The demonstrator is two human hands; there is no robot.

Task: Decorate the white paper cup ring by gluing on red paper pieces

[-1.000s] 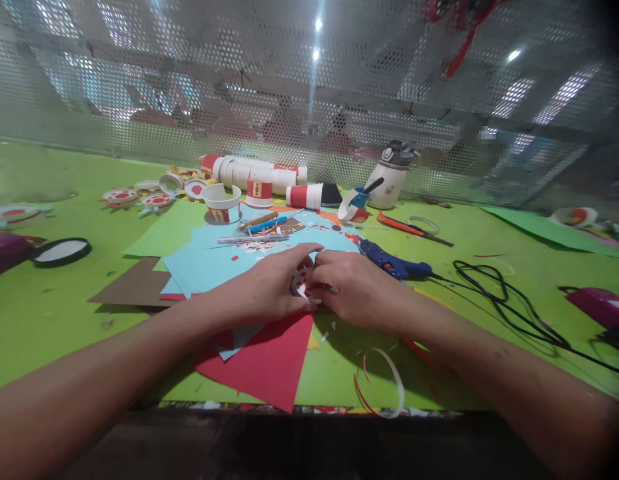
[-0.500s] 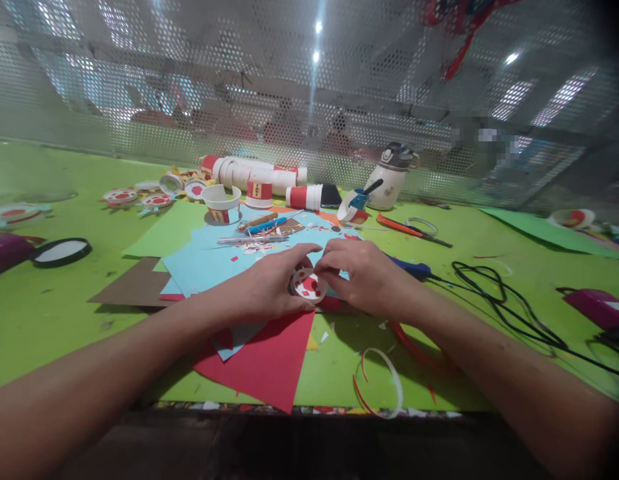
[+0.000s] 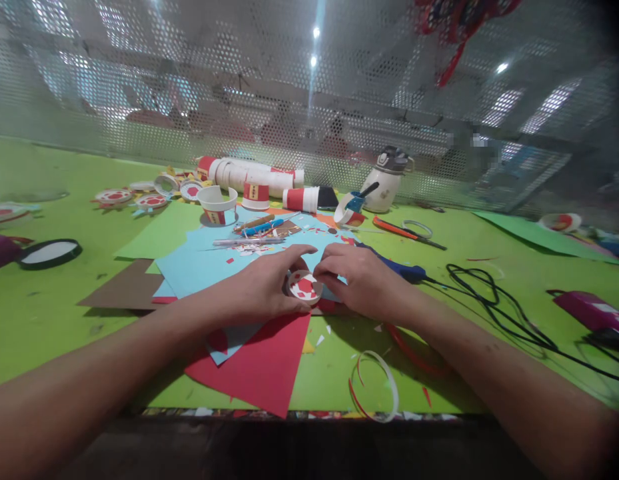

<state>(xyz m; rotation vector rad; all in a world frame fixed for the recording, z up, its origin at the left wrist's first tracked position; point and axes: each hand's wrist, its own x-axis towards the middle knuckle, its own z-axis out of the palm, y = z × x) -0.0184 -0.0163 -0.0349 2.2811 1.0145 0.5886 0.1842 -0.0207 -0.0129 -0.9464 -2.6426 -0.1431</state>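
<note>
A shallow white paper cup bottom (image 3: 304, 287) with red paper pieces on its face sits tilted toward me at the middle of the table. My left hand (image 3: 273, 283) curves around its left side, thumb below and fingers above, closed on its rim. At the cup bottom's upper right edge, my right hand (image 3: 352, 277) has thumb and fingers pinched together; whatever lies between them is hidden. Beneath and around the hands are light blue paper (image 3: 199, 260), brown card (image 3: 124, 287) and a red sheet (image 3: 254, 373). Small paper scraps lie beside them.
Behind stand cut paper cups (image 3: 218, 203), a row of stacked cups (image 3: 249, 175) and a white bottle (image 3: 384, 187). Pens (image 3: 262, 227) lie on the blue paper. To the right are an orange cutter (image 3: 404, 231), a blue-handled tool (image 3: 404, 270) with black cable, and a paper ring (image 3: 389, 387).
My right fingers still pinch at the cup bottom's edge. The red pieces on its face look slightly different in arrangement. The whole view has shifted a little.
</note>
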